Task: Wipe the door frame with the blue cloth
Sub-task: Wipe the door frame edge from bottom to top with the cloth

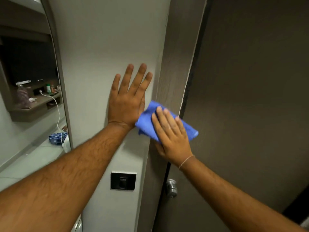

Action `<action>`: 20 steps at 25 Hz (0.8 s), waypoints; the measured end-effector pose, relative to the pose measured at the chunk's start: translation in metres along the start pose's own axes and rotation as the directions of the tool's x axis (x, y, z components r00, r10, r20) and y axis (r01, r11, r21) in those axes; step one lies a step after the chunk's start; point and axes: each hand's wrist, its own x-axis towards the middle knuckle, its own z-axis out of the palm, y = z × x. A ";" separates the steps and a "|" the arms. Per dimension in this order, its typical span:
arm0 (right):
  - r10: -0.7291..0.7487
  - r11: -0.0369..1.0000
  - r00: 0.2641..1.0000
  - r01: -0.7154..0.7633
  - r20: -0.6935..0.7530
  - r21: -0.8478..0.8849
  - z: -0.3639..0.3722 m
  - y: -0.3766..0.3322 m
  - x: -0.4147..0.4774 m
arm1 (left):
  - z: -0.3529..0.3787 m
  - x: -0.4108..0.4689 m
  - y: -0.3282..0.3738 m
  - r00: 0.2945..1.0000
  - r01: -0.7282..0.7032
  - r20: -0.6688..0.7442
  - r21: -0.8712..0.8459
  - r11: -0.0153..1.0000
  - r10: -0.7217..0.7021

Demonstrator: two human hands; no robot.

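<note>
the right hand (172,136) lies flat, fingers stretched out and close together, pressing the blue cloth (147,121) against the wood-grain door frame (173,67); it pins the cloth with the palm rather than clenching it, and the cloth sticks out above the fingertips and to both sides of the hand. a thin band circles the right wrist. the left hand (127,101) is spread open, palm flat on the pale wall (100,39) just left of the frame, holding nothing, with its thumb edge touching the cloth's left side. right of the frame stands the dark brown door (250,81), with a metal knob (171,188) lower down. a black switch plate (123,181) sits on the wall below the left forearm. a mirror (25,97) at far left reflects a shelf with bottles and a white cable
</note>
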 end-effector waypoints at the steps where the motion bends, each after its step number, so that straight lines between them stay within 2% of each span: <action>1: -0.042 0.999 0.999 0.041 -0.004 -0.024 0.008 -0.006 -0.021 | 0.000 0.000 -0.001 1.000 0.007 0.011 -0.014 1.000 -0.007; 4: -0.121 0.992 0.993 0.121 -0.009 -0.044 0.017 -0.018 -0.060 | -0.003 0.001 -0.001 0.997 0.034 0.075 -0.051 0.998 -0.030; 8: -0.112 0.983 0.981 0.086 0.160 0.162 -0.007 -0.030 -0.080 | -0.013 0.004 0.002 0.989 0.054 0.145 -0.075 0.996 -0.042; 10: -0.043 0.963 0.959 -0.034 0.279 0.266 -0.028 -0.035 -0.094 | -0.022 0.006 0.010 0.981 0.096 0.179 -0.115 0.989 -0.074; 12: 0.147 0.904 0.922 -0.272 0.359 0.330 -0.051 -0.042 -0.119 | -0.035 0.003 0.032 0.963 0.235 0.178 -0.195 0.952 -0.201; 13: 0.268 0.845 0.877 -0.413 0.398 0.340 -0.063 -0.046 -0.138 | -0.041 -0.004 0.053 0.948 0.305 0.172 -0.249 0.919 -0.268; 14: 0.374 0.770 0.817 -0.537 0.438 0.345 -0.075 -0.051 -0.158 | -0.049 -0.016 0.076 0.937 0.344 0.171 -0.297 0.891 -0.305; 16: 0.559 0.575 0.637 -0.759 0.532 0.305 -0.107 -0.066 -0.210 | -0.066 -0.059 0.142 0.936 0.339 0.218 -0.364 0.867 -0.274; 18: 0.706 0.308 0.363 -0.930 0.608 0.198 -0.143 -0.077 -0.287 | -0.087 -0.125 0.230 0.917 0.302 0.377 -0.439 0.846 -0.132; 20: 0.777 0.023 0.071 -0.996 0.625 0.085 -0.180 -0.090 -0.359 | -0.117 -0.198 0.304 0.835 0.279 0.548 -0.502 0.819 0.052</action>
